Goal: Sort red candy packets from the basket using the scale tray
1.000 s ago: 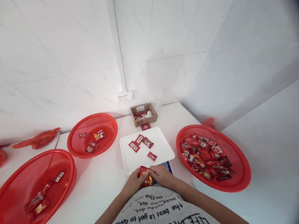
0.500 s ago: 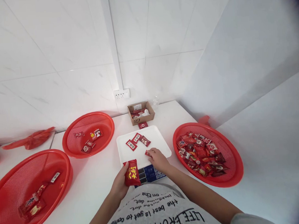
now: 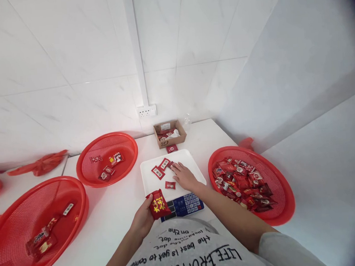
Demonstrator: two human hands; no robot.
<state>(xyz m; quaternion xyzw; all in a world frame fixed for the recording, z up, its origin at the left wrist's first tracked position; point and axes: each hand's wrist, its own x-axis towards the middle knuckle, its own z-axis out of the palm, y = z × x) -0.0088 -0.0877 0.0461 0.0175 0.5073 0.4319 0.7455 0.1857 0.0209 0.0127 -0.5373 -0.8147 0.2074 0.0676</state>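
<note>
My left hand [image 3: 143, 216] grips a red packet with yellow characters [image 3: 159, 204] by its upper left corner, in front of the scale. Over the scale's white tray [image 3: 149, 187], my right hand [image 3: 184, 176] reaches with outstretched fingers. Its fingertips rest on a small red packet [image 3: 171, 165], partly covered by them. Just left of that lie two red packets with white labels, one nearer the back [image 3: 164, 163] and one further left [image 3: 158, 172]. Another small red packet [image 3: 170, 185] lies nearer me on the tray. The scale's blue keypad [image 3: 188, 204] shows below the tray.
A red basket [image 3: 286, 182] heaped with packets stands at right. At left are two red baskets, one near [image 3: 84, 212] and one farther [image 3: 132, 156], each with several packets. Behind the tray sit a cardboard box [image 3: 173, 141] and a red packet [image 3: 171, 148].
My right hand has let go of a small packet, now lying on the tray, and moved farther back to another one. The packet in my left hand has tilted slightly.
</note>
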